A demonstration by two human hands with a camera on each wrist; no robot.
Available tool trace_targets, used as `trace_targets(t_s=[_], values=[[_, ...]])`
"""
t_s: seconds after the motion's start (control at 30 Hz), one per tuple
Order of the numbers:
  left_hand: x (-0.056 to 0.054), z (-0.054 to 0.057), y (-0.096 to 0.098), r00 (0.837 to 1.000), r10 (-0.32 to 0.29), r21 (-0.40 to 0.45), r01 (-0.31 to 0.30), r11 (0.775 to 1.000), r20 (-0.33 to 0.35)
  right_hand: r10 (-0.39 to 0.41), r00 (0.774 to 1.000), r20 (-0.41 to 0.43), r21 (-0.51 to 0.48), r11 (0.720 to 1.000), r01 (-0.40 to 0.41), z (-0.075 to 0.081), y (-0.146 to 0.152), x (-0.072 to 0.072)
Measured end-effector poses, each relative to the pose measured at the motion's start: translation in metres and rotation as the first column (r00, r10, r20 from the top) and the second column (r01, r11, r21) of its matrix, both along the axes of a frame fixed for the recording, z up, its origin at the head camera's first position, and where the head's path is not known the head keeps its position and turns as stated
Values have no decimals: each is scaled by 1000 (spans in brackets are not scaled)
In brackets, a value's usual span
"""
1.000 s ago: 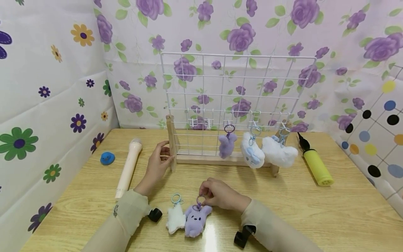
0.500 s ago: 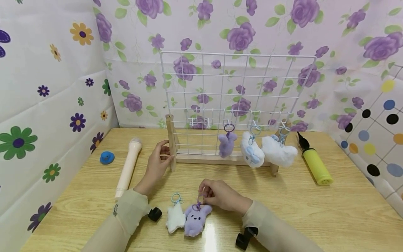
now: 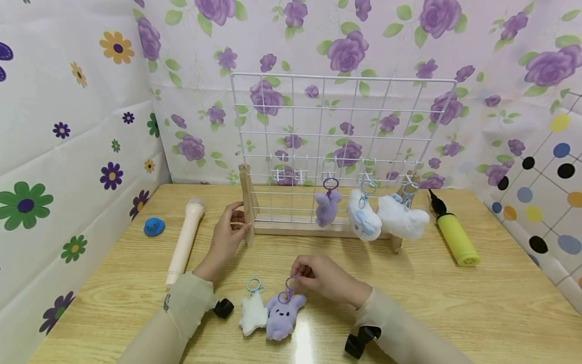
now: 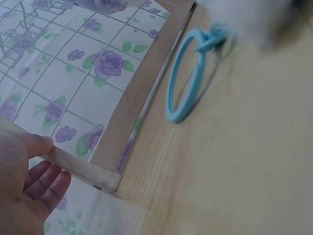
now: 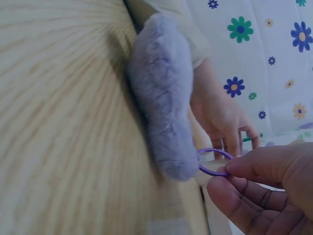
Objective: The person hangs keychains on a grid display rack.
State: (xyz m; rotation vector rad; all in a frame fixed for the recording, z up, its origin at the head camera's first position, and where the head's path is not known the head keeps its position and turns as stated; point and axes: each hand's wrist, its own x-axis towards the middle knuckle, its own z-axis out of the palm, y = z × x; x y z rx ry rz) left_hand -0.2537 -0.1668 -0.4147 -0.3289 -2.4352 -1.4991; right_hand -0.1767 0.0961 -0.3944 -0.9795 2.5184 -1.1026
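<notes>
My right hand (image 3: 325,277) pinches the purple ring of a lavender plush keychain (image 3: 280,318) that lies face up on the table. In the right wrist view, thumb and fingertips hold that ring (image 5: 215,162), beside the fuzzy body. A white plush keychain (image 3: 253,314) with a light blue ring lies against it on the left. My left hand (image 3: 227,234) holds the left wooden upright (image 3: 248,202) of a white wire grid rack (image 3: 291,135). In the left wrist view, its thumb (image 4: 39,145) lies on the wood, fingers curled on the other side.
From hooks on the rack hang a small purple plush (image 3: 328,208), a white plush with a blue bow (image 3: 365,220) and another white plush (image 3: 403,217). A pale microphone (image 3: 185,242) and blue duck (image 3: 154,227) lie left, a yellow hand pump (image 3: 456,240) right.
My right hand has shifted slightly right and up, tilting the purple ring to the right. The plush body stays almost in place, and my left hand has not moved.
</notes>
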Motion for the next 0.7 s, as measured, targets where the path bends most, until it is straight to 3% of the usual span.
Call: trace_targets(t_s=[0.7], values=[[2, 2, 0, 1000, -2, 1, 2, 1000, 15, 82, 995, -50, -22, 996, -84, 37, 10, 4]])
